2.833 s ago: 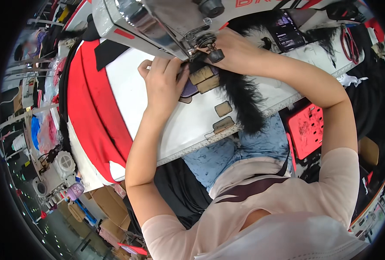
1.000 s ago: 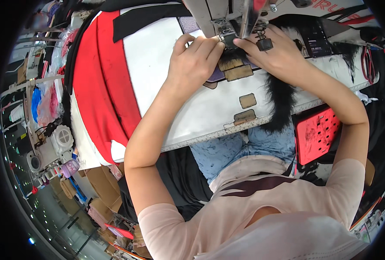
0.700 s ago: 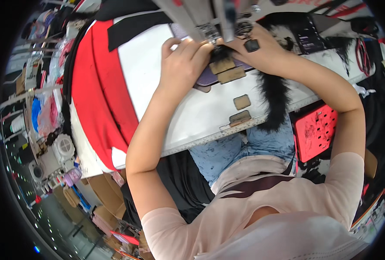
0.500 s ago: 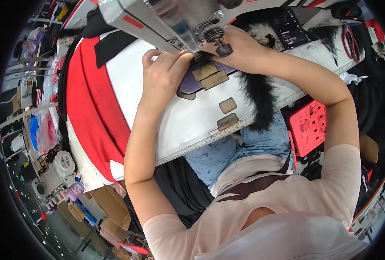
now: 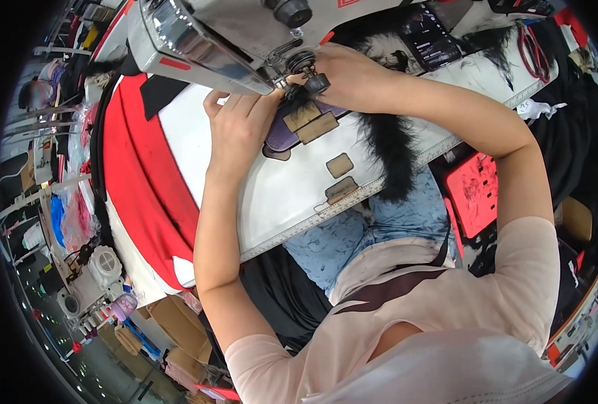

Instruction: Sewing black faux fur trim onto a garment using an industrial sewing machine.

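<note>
A sewing machine head (image 5: 191,50) reaches over the white work table (image 5: 278,195). Close to its needle area, my left hand (image 5: 238,131) has its fingers bent and pressed together at the black fur strip (image 5: 390,155). From the other side my right hand (image 5: 353,77) curls over the same fur, its fingertips partly hidden behind the machine's round tension knob (image 5: 317,83). Past my right wrist, the strip's loose end hangs over the table's front edge. Under my hands is a purple plate (image 5: 283,137) with tan tape patches (image 5: 318,128) on it.
Red fabric (image 5: 144,175) drapes at the left beside a black cloth piece (image 5: 161,94). A phone (image 5: 430,40) and red-handled scissors (image 5: 533,54) lie at the far right. Along the front edge runs a measuring tape (image 5: 353,202). Below right stands a red plastic basket (image 5: 473,192).
The whole view has shifted slightly, so the machine head shows larger and the table sits further left. Both hands stay at the needle area, with the fur strip little changed.
</note>
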### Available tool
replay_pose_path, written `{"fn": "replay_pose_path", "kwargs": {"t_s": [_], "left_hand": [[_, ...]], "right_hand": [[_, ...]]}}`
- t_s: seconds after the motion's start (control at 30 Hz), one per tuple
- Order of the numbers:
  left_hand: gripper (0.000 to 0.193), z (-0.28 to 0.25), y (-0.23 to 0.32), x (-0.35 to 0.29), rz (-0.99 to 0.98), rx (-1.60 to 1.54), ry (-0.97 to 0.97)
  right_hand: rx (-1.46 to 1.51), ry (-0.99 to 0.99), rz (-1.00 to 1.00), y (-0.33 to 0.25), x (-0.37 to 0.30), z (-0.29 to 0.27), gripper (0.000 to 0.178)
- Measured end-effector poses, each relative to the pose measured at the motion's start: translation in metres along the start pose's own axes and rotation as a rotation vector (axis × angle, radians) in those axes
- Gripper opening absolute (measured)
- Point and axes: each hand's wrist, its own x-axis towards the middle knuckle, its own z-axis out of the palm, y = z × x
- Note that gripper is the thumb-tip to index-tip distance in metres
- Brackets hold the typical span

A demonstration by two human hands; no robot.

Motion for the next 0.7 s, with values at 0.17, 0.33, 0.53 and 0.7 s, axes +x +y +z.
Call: {"fn": "replay_pose_path", "kwargs": {"t_s": [0.17,0.33,0.53,0.7], "left_hand": [[0.021,0.002,0.002,0.001,-0.003,0.026,0.043],[0.02,0.008,-0.006,-0.004,-0.085,-0.098,0.046],[0.009,0.01,-0.016,-0.005,-0.115,-0.212,0.016],[0.017,0.001,-0.006,-0.003,0.022,-0.07,0.003]], "right_hand": [[0.014,-0.015,0.025,-0.003,0.004,-0.003,0.019],[0.055,-0.008,0.065,-0.003,0.006,-0.006,0.016],[0.079,-0.007,0.068,-0.004,0.003,-0.011,0.016],[0.011,0.085,0.042,-0.011,0.0,-0.007,0.019]]}}
